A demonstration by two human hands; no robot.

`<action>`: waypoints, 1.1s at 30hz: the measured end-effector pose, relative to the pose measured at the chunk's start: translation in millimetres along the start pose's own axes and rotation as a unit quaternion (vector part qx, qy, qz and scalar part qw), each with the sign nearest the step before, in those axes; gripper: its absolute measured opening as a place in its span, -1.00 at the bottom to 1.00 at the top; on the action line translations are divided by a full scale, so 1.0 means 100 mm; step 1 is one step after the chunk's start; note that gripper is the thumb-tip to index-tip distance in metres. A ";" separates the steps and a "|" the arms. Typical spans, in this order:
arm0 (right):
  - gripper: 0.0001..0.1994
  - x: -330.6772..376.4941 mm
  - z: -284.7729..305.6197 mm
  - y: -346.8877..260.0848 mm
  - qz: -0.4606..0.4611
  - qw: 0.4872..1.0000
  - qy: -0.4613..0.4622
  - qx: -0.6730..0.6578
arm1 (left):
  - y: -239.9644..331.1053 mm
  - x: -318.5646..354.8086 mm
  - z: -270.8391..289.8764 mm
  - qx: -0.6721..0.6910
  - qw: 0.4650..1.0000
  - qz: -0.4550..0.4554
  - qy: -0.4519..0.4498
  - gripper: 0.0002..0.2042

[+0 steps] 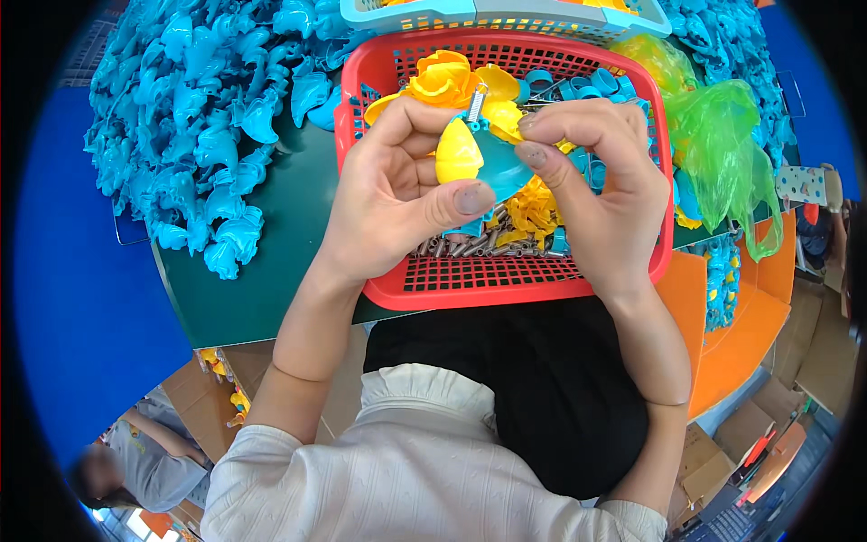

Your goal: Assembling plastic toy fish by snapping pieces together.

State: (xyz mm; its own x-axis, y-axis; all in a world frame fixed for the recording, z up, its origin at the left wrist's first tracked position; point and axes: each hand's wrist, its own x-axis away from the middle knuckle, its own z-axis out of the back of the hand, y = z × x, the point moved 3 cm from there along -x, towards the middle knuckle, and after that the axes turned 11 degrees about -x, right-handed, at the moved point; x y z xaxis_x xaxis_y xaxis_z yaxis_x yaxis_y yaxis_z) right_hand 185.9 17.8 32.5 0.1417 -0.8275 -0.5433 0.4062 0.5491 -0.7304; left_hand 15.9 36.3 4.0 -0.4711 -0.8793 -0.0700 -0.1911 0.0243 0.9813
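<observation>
My left hand (384, 185) is closed around a glossy blue plastic shell (506, 170) with a rounded yellow piece (459, 154) on its left side. A small metal spring (477, 101) stands up from the top of this part. At the shell's upper right edge, the thumb and forefinger of my right hand (607, 167) are pinched together; what lies between the tips is too small to make out. Both hands are above a red plastic basket (506, 298), which contains yellow petal-like pieces (442, 77), blue rings (587, 88) and metal springs (488, 246).
Large heaps of blue plastic shells (194, 117) cover the green table (212, 303) at left and far right. A light blue basket (506, 20) stands behind the red one. Green plastic bags (722, 154) lie at right beside orange panels (745, 321). Another person (153, 452) is at lower left.
</observation>
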 end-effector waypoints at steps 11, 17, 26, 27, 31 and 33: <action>-0.91 0.01 -0.01 0.02 -0.267 0.929 -0.030 -0.253 | 0.01 0.02 -0.01 -0.020 0.999 0.001 -0.026 -0.53; -0.92 0.03 -0.03 -0.06 -0.161 0.974 -0.041 -0.153 | 0.01 0.04 0.01 0.004 0.999 -0.014 -0.034 -0.51; -0.77 -0.21 0.47 0.16 -0.127 0.978 -0.089 -0.139 | -0.03 0.03 0.09 0.013 1.000 -0.014 -0.005 -0.50; -0.77 -0.31 0.61 0.26 -0.119 0.988 -0.053 -0.089 | -0.03 0.02 0.10 0.019 0.999 -0.014 0.021 -0.51; -0.73 -0.68 1.53 1.13 -0.101 0.985 0.031 0.135 | -0.05 0.01 0.06 0.010 1.000 -0.004 0.030 -0.51; -0.72 -0.77 2.01 1.65 -0.133 0.943 0.063 0.297 | -0.02 0.01 0.05 -0.004 0.999 -0.002 0.034 -0.50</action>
State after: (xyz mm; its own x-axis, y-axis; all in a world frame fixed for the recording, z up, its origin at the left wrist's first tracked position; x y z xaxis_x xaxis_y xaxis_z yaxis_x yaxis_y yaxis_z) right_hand 423.5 148.3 37.0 -0.1308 -0.8854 -0.4460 0.8518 0.1298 -0.5076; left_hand 11.4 37.4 0.9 -0.4101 -0.9100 -0.0608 -0.1851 0.0177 0.9826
